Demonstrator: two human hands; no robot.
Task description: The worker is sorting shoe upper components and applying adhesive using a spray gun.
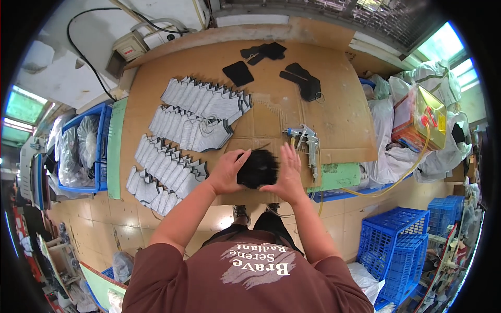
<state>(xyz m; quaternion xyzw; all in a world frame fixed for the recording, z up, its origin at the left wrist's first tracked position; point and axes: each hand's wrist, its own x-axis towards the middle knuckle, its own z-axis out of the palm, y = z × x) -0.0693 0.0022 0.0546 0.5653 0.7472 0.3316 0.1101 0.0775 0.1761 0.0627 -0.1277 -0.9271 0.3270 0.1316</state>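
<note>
Evidently, the left hand (pixel 226 171) bears on the black bundle (pixel 258 172) at frame centre, its hold unclear; the right hand (pixel 286 176), fingers open, flanks it. Uneven pressure could fan the bundle apart.

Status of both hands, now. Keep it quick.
Left hand: against the left side of the black bundle; how firmly it grips cannot be told.
Right hand: open, fingers extended, at the bundle's right side.
</note>
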